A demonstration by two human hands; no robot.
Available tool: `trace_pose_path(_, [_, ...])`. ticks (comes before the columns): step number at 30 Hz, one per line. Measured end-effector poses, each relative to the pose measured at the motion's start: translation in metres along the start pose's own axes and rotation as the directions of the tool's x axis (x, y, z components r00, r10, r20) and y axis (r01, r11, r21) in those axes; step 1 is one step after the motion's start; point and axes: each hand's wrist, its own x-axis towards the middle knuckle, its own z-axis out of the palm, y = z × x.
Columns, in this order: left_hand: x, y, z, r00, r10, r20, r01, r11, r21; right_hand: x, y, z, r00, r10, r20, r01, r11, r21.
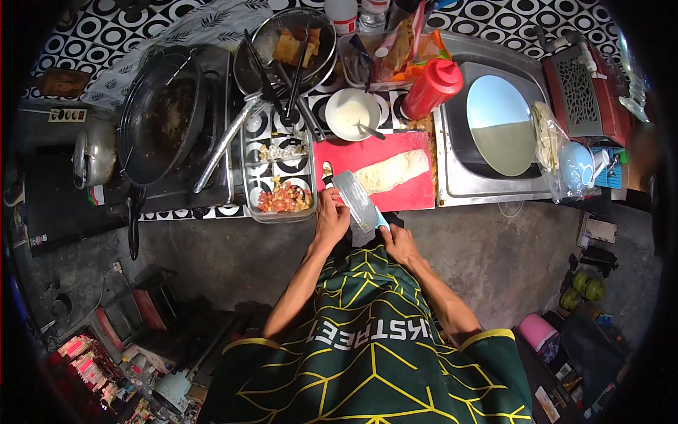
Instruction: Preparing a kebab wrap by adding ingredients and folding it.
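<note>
My right hand (401,243) grips the light blue handle (382,221) of a wide-bladed cleaver. Its metal blade (356,202) slants up and left over the front left part of a red cutting board (339,151). On the board lies a long, flat, pale piece of dough or wrap (393,172), its left end close to the blade. My left hand (332,218) is at the board's front left corner, fingers curled beside the blade; whether they touch it or hold something is hidden. Left of that hand stands a clear divided container (253,212) with diced red and yellow food (286,198) and white bits (283,152).
Behind the board are a white bowl (339,95) with a spoon and a red squeeze bottle (431,87). A strainer (323,50) with fried pieces and tongs (262,71) stands behind the container. A wok (164,116) sits left; a sink (450,180) holding a plate (500,124) lies right.
</note>
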Motion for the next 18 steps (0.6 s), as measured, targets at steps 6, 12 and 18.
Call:
trace_pose_path(6, [0.0, -0.007, 0.003, 0.999, -0.032, 0.0, 0.032, 0.999, 0.035, 0.0, -0.008, -0.006, 1.0, 0.015, -0.023, -0.015, 1.0, 0.028])
trace_pose_path(12, [0.002, -0.006, 0.002, 0.998, -0.064, 0.029, 0.062, 0.997, 0.042, 0.005, -0.009, -0.009, 0.996, 0.077, -0.04, -0.075, 0.996, 0.039])
trace_pose_path(18, [0.002, -0.001, 0.004, 0.995, -0.096, 0.012, 0.095, 0.995, 0.022, 0.007, 0.0, -0.011, 0.997, 0.033, -0.064, -0.031, 0.999, 0.021])
